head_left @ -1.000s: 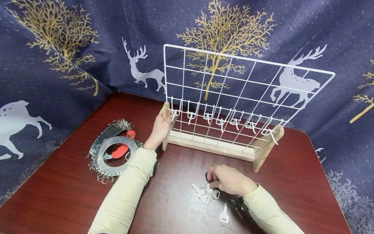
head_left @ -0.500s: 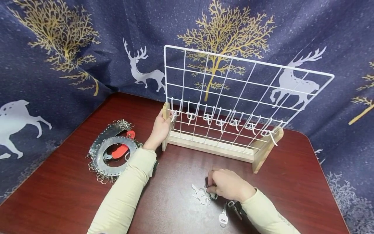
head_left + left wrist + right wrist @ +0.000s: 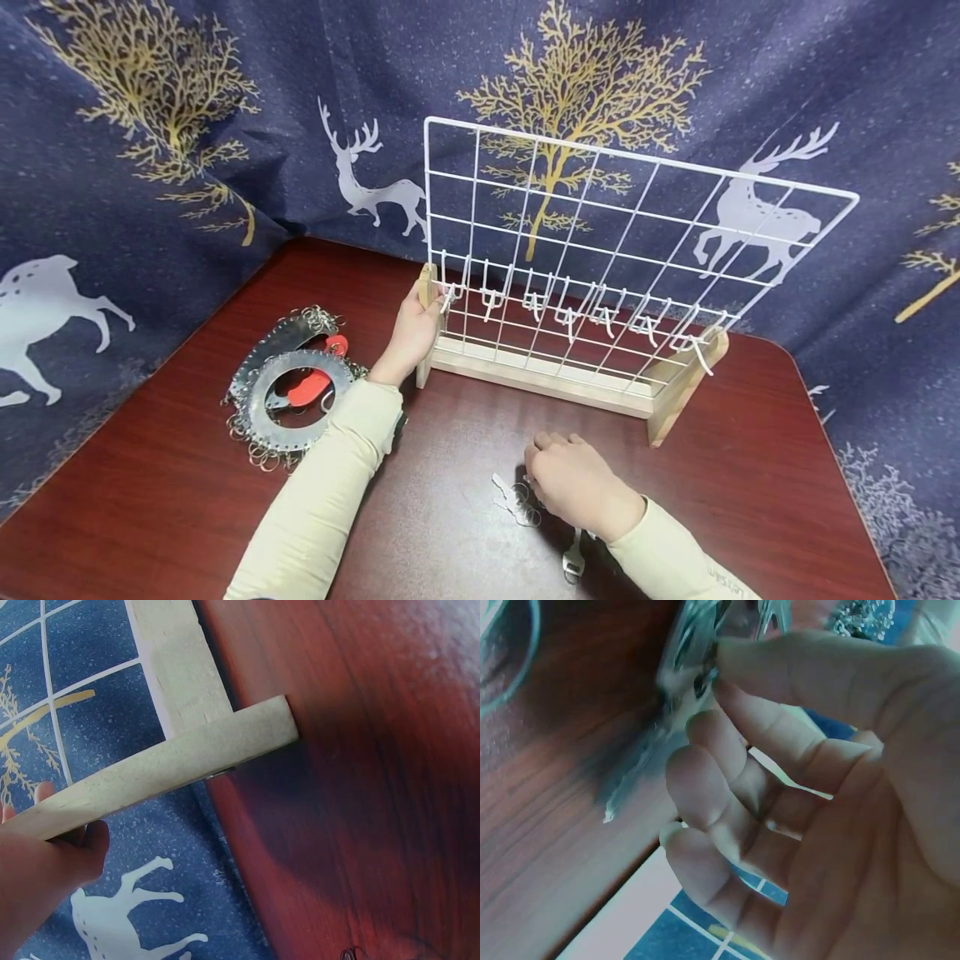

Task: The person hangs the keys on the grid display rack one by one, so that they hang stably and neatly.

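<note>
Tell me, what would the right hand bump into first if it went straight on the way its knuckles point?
Probably the wire rack's wooden base, towards its left end, though how high the right hand is held is hard to judge.

- Head view's bright and mostly crisp, pale glare washing the tabletop (image 3: 450, 500) in front of the rack (image 3: 540, 383).
- And there's shadow, dark, beneath the right hand (image 3: 576, 487), in front of the rack.
- Left wrist: dimmer here, soft shadow beside the rack's foot (image 3: 259, 731), white sheen well apart from it!
- Right wrist: murky, bluish, and the keys (image 3: 686, 652) are badly smeared by blur.
</note>
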Available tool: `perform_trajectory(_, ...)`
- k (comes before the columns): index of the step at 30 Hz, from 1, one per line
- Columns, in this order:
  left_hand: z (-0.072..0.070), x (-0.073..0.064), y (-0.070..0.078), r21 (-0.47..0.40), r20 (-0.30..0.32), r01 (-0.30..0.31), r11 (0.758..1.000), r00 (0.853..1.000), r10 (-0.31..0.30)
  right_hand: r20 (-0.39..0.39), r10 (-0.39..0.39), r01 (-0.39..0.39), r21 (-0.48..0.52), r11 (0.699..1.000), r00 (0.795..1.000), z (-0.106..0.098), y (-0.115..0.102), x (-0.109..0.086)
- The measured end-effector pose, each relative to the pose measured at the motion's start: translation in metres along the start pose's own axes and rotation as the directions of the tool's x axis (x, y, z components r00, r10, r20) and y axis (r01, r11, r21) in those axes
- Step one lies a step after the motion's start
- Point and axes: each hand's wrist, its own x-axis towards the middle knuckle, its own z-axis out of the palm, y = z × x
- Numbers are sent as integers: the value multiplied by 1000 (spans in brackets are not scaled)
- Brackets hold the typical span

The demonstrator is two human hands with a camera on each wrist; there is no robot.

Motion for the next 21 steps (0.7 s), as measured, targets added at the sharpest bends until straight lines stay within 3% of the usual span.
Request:
perform_trajectory(3,-1,-2,4,-13,7,10,1000,1000,-10,17,5,-4,-34,999,1000,0,-4,0)
perform_trajectory(10,1,3,-4,-18,1,2,1000,1000,-2,18,9,-8,-72,997,1000,0,-7,1)
perform_trajectory(21,1,1,-4,-31,13,-6,1000,1000,6,14,42,-39,-169,985,999,6,-13,2)
